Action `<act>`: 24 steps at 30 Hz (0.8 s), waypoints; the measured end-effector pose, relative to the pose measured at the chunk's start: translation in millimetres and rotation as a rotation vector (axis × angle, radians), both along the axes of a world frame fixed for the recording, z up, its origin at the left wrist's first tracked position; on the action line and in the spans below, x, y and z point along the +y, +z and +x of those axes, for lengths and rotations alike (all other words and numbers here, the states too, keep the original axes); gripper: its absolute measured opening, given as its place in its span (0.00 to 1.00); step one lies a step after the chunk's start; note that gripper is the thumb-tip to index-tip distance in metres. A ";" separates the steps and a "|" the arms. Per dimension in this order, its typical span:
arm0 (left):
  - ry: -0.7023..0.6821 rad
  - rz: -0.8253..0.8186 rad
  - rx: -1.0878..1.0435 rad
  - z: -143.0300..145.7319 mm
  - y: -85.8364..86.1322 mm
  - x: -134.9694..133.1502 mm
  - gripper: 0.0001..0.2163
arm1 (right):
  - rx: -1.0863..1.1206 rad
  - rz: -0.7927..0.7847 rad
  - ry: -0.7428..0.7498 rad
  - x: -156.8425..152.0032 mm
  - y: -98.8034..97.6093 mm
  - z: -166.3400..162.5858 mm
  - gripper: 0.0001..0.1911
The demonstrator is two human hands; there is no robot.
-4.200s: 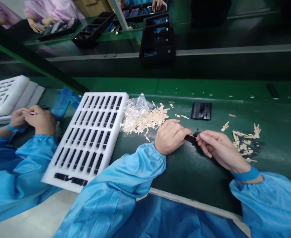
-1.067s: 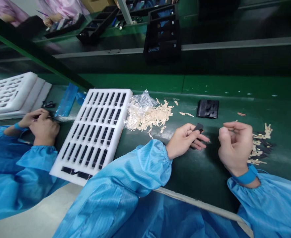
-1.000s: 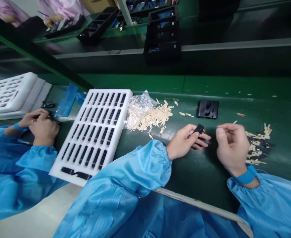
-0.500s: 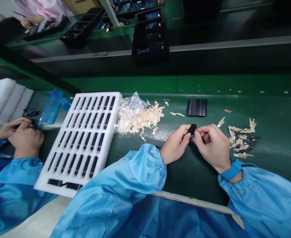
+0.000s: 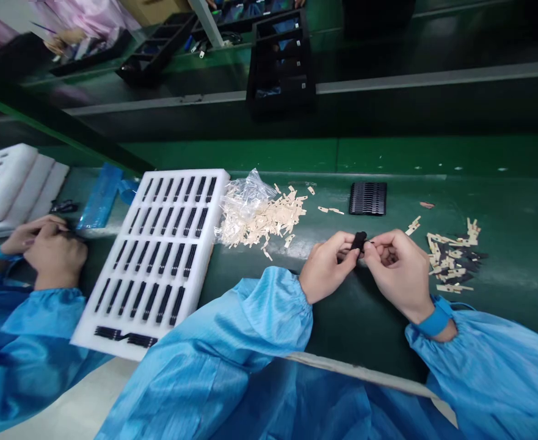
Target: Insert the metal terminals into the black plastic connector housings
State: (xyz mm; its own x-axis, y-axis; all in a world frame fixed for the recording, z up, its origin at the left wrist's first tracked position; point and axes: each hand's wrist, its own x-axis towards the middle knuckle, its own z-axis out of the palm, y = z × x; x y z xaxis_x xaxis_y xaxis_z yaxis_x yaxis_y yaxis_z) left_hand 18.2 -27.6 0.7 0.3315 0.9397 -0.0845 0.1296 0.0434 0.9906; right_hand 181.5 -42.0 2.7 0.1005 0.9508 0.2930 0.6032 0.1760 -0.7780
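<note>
Between the thumb and fingers of my left hand (image 5: 327, 267) is a small black part (image 5: 358, 241), held above the green bench. My right hand (image 5: 399, 269) has its thumb and forefinger pinched at the right end of that part; whether a smaller piece sits in the pinch is hidden. A neat block of black strips (image 5: 368, 198) lies just beyond my hands. To the right is a loose pile of cream and black pieces (image 5: 454, 260). Left of my hands, a heap of cream pieces (image 5: 273, 217) spills from a clear plastic bag (image 5: 250, 194).
A white foam tray (image 5: 154, 278) with rows of black strips stands at the left. Beyond it are a co-worker's hands (image 5: 51, 247), a blue plastic sheet (image 5: 99, 198) and stacked white foam trays (image 5: 12, 183). Black bins (image 5: 280, 73) stand on the far line behind a green ledge.
The whole view has shifted slightly, so the scene sits a little further right. My hands stay together at the black part, with only small finger movement.
</note>
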 end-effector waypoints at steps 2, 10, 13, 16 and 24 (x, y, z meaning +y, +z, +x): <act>0.009 0.011 0.006 -0.3 -0.3 0.4 0.08 | 0.017 -0.013 0.004 -0.6 -0.4 0.7 0.05; 0.012 0.019 0.015 0.0 3.9 -0.2 0.08 | 0.026 -0.012 -0.010 -0.7 2.7 0.0 0.06; 0.018 0.072 0.047 -0.8 2.4 -1.8 0.09 | 0.037 -0.026 -0.009 -0.8 3.6 0.1 0.06; 0.028 0.155 0.122 -2.6 -0.9 -2.5 0.11 | 0.030 -0.026 -0.003 -0.9 3.9 0.9 0.05; 0.024 0.418 0.351 -6.4 -3.5 -0.4 0.12 | 0.110 -0.080 0.017 -1.0 2.5 2.7 0.06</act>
State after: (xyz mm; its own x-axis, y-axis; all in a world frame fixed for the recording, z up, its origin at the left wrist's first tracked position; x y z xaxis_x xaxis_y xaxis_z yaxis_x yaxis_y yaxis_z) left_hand 11.7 -28.0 -2.8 0.3287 0.9238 0.1964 0.4595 -0.3381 0.8213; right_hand 184.2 -43.0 5.2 0.1114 0.9726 0.2041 0.5109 0.1201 -0.8512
